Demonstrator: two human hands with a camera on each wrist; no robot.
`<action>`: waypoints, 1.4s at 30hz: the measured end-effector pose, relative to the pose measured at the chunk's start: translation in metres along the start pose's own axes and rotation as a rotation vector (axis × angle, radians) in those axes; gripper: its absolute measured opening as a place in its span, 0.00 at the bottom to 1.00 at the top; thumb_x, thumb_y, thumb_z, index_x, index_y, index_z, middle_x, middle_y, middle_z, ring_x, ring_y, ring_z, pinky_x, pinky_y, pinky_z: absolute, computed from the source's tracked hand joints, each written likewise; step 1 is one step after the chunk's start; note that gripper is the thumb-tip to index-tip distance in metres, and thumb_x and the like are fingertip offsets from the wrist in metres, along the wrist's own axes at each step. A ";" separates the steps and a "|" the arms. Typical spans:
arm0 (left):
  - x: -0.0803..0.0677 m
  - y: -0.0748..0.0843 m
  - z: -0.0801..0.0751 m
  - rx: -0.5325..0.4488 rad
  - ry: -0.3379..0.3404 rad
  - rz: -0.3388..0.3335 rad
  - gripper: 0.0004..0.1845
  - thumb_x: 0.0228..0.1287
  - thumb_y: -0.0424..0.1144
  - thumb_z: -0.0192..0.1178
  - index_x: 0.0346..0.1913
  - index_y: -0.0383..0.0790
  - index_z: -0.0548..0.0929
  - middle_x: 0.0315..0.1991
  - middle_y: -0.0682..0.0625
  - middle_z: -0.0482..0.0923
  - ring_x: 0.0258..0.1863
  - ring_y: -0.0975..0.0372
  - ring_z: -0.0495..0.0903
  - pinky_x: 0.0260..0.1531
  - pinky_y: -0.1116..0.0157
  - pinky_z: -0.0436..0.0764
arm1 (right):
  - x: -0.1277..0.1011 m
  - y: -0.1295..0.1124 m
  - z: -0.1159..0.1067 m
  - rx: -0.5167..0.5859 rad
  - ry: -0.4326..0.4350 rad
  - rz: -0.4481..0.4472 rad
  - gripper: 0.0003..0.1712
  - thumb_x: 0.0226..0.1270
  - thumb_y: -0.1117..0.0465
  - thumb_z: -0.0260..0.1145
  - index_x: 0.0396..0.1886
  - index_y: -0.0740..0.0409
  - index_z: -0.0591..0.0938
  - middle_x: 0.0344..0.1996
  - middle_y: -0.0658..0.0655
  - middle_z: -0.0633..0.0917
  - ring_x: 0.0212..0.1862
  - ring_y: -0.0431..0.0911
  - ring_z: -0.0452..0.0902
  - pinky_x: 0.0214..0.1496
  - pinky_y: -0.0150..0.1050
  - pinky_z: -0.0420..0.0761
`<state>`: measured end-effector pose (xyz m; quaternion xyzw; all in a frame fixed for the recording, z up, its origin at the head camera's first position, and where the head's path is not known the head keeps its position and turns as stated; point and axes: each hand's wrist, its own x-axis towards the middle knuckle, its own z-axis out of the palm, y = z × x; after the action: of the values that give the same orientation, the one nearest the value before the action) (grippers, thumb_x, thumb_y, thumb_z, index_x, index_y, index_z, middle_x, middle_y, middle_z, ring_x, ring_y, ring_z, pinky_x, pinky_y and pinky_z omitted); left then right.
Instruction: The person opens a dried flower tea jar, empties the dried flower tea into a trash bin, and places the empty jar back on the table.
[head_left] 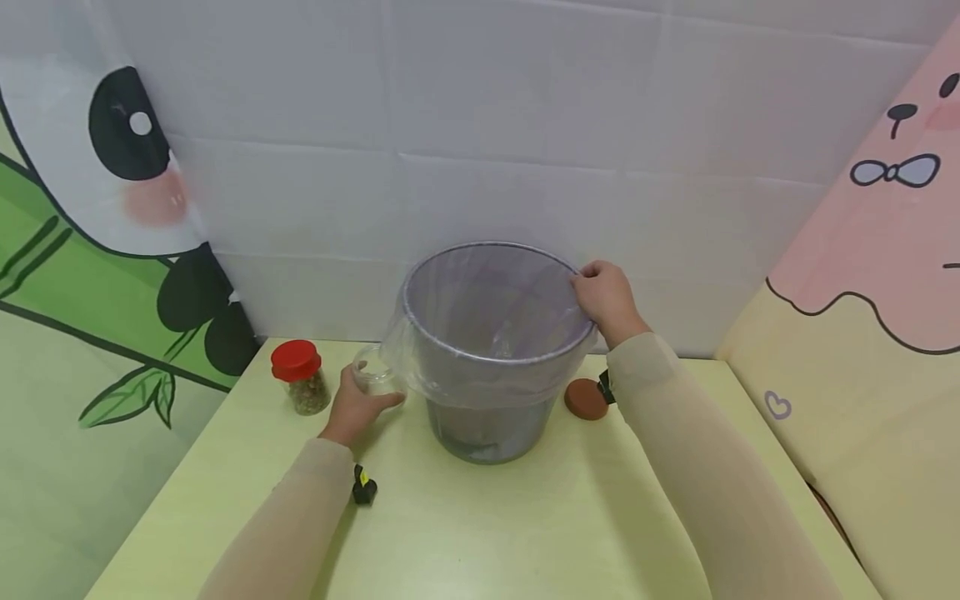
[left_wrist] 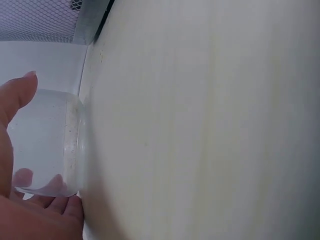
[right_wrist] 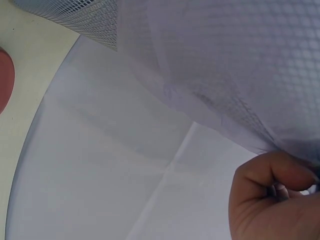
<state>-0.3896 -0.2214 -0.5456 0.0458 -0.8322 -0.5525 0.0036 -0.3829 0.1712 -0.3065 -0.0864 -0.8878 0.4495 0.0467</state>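
Head view, left hand: the left hand [head_left: 354, 408] is curling its fingers round a clear glass jar [head_left: 372, 372] standing on the yellow-green table [head_left: 487, 525], at the bin's 9 o'clock.
Head view, right hand: the right hand [head_left: 604, 298] is pinching the clear liner bag [head_left: 480, 379] at the mesh bin [head_left: 491, 346] rim, at its 3 o'clock.
Head view, surroundings: a red-lidded jar [head_left: 300, 377] is sitting at 9 o'clock of the clear jar; a brown lid [head_left: 585, 398] is lying at the bin's 4 o'clock.
Left wrist view: thumb and fingers [left_wrist: 47, 189] are wrapping the clear glass jar [left_wrist: 47, 142] resting on the table [left_wrist: 210, 130].
Right wrist view: curled fingers [right_wrist: 270, 172] are gripping the liner bag [right_wrist: 225, 85] over the bin mesh.
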 end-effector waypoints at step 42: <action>-0.072 0.049 -0.060 0.052 -0.066 0.011 0.69 0.58 0.60 0.75 0.83 0.49 0.31 0.83 0.39 0.39 0.80 0.41 0.44 0.72 0.39 0.57 | -0.008 -0.003 -0.002 -0.002 0.006 -0.010 0.18 0.81 0.54 0.56 0.56 0.65 0.77 0.54 0.66 0.78 0.51 0.58 0.76 0.53 0.53 0.79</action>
<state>-0.3178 -0.2524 -0.4741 0.0230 -0.8462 -0.5320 -0.0220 -0.3748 0.1698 -0.3027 -0.0832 -0.8886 0.4482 0.0515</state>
